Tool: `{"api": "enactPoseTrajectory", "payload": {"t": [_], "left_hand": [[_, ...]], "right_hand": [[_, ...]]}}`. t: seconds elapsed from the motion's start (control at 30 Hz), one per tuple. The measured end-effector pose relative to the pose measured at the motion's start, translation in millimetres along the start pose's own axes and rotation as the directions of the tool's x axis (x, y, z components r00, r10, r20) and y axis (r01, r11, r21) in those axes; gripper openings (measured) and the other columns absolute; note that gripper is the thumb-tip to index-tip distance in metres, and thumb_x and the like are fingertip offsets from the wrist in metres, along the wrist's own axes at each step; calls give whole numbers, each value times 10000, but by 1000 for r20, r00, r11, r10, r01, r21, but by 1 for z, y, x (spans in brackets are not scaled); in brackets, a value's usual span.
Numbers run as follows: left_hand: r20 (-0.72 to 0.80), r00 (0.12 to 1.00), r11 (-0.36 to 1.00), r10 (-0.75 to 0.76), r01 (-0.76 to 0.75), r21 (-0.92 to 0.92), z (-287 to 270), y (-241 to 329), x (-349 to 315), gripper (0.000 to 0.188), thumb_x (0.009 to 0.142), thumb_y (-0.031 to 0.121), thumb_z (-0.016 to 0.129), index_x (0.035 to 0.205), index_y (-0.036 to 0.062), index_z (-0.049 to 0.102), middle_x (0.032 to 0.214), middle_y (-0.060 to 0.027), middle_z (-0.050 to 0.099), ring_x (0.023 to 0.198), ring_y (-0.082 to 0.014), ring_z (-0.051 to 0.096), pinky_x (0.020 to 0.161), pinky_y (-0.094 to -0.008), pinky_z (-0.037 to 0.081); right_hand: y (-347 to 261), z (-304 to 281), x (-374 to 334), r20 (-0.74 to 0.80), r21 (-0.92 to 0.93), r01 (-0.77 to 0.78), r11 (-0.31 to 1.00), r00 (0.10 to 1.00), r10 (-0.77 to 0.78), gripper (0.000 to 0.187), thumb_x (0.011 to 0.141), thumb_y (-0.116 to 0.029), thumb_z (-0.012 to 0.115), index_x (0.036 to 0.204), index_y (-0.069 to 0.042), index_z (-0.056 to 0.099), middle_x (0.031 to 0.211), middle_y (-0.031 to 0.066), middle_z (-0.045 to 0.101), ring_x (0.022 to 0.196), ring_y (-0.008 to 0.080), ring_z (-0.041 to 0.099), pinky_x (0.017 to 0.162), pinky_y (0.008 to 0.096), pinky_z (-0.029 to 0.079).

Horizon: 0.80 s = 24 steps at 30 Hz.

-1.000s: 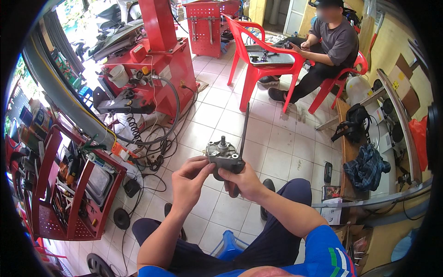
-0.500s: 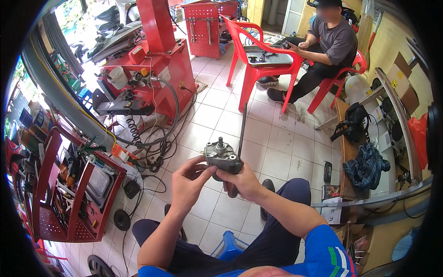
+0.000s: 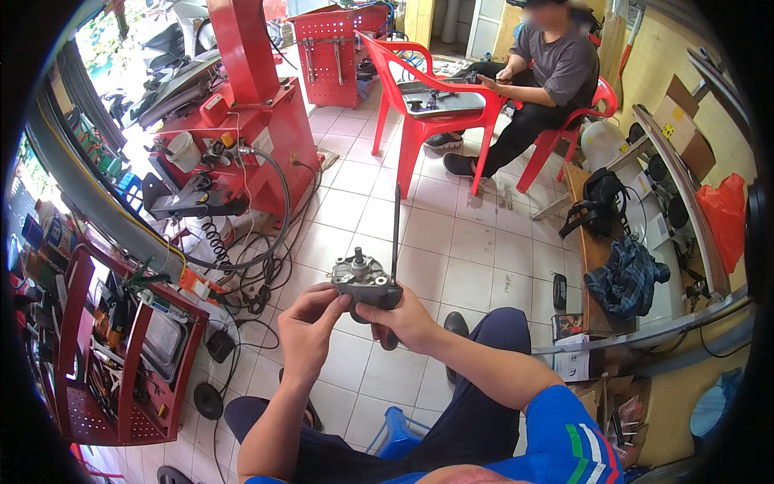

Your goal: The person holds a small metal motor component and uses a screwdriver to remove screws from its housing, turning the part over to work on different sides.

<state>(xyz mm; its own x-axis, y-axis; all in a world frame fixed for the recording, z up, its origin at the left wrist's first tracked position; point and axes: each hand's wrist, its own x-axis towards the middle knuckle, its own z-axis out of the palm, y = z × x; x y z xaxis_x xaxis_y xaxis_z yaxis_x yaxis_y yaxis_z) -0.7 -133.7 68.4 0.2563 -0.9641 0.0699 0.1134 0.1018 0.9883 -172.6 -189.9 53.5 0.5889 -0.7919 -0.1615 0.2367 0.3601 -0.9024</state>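
Note:
Out in front of me, a small grey metal housing [image 3: 360,278] with a short upright shaft on top is held over the tiled floor. My right hand [image 3: 413,321] is closed round its right underside. A long thin dark rod [image 3: 396,230], like a screwdriver's blade, rises beside the housing from that same hand; a dark rounded end shows below the fingers. On the left, my left hand [image 3: 310,327] is closed, thumb and fingers pinching the housing's lower left edge. Whether those fingertips also hold something small is hidden.
A red tool cart [image 3: 129,355] stands at my left, and cables [image 3: 262,278] lie on the floor near a red machine [image 3: 274,149]. Ahead, a red chair [image 3: 439,113] bears a metal tray, with a seated person [image 3: 556,73] behind it. A wooden bench [image 3: 587,258] stands right.
The whole scene has shifted left in view as my head turned slightly right. Both hands keep their hold on the housing, which looks much the same.

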Motion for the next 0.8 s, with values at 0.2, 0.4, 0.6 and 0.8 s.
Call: {"api": "enactPoseTrajectory", "payload": {"t": [0.2, 0.4, 0.6, 0.8], "left_hand": [[3, 999, 999, -48, 48, -14, 7, 2, 1, 219, 886, 44, 728, 1067, -70, 681, 1098, -129, 682, 963, -168, 665, 867, -277, 513], [5, 997, 996, -81, 81, -31, 7, 5, 0, 216, 891, 30, 717, 1076, -72, 672, 1079, -125, 688, 962, -169, 667, 862, -277, 512], [2, 1000, 999, -20, 20, -43, 5, 5, 0, 179, 888, 22, 718, 1042, -61, 682, 1072, -118, 690, 949, -160, 663, 859, -276, 509], [4, 997, 995, -71, 71, -64, 8, 8, 1, 176, 885, 30, 725, 1036, -48, 679, 1022, -93, 695, 945, -145, 657, 851, -273, 507]], "right_hand": [[-1, -3, 0, -16, 14, 16, 1000, 1000, -16, 429, 851, -215, 793, 1187, -74, 566, 889, 26, 651, 592, 101, 585, 493, 251, 493], [-1, -3, -2, -17, -12, 2, 1000, 1000, -3, 429, 852, -220, 793, 1191, -79, 570, 882, 25, 647, 592, 101, 583, 493, 250, 490], [-2, 0, 0, -13, -5, 11, 1000, 1000, -11, 423, 854, -222, 791, 1187, -82, 571, 883, 27, 647, 598, 99, 582, 494, 249, 490], [-1, -1, 0, -17, 2, 20, 1000, 1000, -20, 415, 853, -211, 790, 1179, -81, 569, 877, 24, 647, 597, 99, 582, 494, 249, 490]]}}
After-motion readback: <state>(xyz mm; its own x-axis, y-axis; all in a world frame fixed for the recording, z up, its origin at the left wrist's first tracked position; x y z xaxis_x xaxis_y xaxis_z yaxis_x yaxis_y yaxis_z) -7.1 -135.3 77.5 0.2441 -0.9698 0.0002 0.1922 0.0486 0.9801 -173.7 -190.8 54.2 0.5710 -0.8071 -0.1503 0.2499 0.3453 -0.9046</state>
